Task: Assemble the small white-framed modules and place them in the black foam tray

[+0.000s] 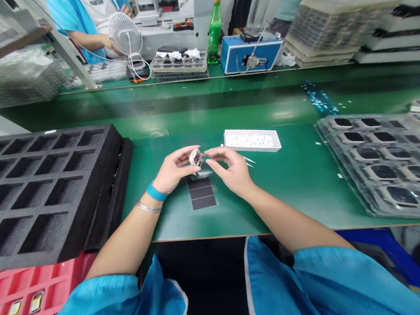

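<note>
The left hand [174, 170] had its grip closed on a small dark-and-white part [195, 157], pinched between thumb and fingertips. It was held just above the bench [300, 194], around the middle of the bench's length and a little in from its near edge. The part was too small to make out in detail. The right hand [229, 170] faced it with a narrow grip, its fingertips [209, 152] just beside the part; whether they held anything, I could not tell. Pale, pointed tweezers [249, 160] showed just past the right hand.

A blue wristband [156, 192] and a metal bangle [149, 207] circled the left wrist. Below the hands, near the front edge, lay a dark panelled strip [202, 194]. A shallow white tray [252, 140] with small bits scattered inside sat just beyond the hands.

Towards the bench's left edge lay a black foam tray [115, 136] with rectangular cells. Towards its right edge lay a clear plastic tray [324, 129] holding rows of dark-faced items. A red tray [30, 278] sat off the near left corner. Across the bench stood a green bottle [214, 28], a blue device [250, 52], and a small white fan [125, 33] beside a co-worker in a blue coat [86, 21].
</note>
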The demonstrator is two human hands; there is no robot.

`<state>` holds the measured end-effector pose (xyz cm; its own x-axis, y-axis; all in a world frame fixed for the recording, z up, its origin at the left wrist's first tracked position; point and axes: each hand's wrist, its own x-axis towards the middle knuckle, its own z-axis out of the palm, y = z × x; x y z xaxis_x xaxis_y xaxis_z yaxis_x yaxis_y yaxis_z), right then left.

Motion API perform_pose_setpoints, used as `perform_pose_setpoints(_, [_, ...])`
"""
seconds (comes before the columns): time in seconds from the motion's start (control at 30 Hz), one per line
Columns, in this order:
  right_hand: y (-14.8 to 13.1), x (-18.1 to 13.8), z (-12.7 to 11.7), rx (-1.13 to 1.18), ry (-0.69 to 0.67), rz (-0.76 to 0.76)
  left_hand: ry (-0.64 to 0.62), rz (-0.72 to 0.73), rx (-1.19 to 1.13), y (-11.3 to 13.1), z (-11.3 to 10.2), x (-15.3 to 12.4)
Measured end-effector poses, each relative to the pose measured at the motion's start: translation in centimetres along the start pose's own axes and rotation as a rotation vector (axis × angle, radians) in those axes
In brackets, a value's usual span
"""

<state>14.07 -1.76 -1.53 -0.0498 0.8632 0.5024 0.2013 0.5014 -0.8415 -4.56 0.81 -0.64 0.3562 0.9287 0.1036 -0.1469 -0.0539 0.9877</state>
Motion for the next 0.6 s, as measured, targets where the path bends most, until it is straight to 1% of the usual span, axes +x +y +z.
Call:
perform_pose_setpoints(0.1, [-0.3,0.0,-0.3,-0.144,-0.002,-0.161,-0.011,0.028,-0.039,0.2,0.1,0.0])
perform_pose_setpoints(0.17, [-0.6,-0.3,-0.2,-0.203,-0.002,-0.221,-0.022,0.044,-0.032,0.2,0.3,-0.1])
perform_pose_setpoints(0.3, [-0.8,-0.8,0.2,-0.257,-0.014,-0.238,-0.024,0.067,-0.010,-0.1,0.7,-0.4])
perform_pose_setpoints(0.47, [-0.7,-0.8,0.0,-0.266,0.003,-0.260,-0.024,0.112,-0.027,-0.5,0.9,-0.6])
perform_pose_setpoints(0.6, [-0.4,-0.7,0.1,-0.303,0.009,-0.314,0.001,0.154,-0.015,-0.8,1.1,-0.3])
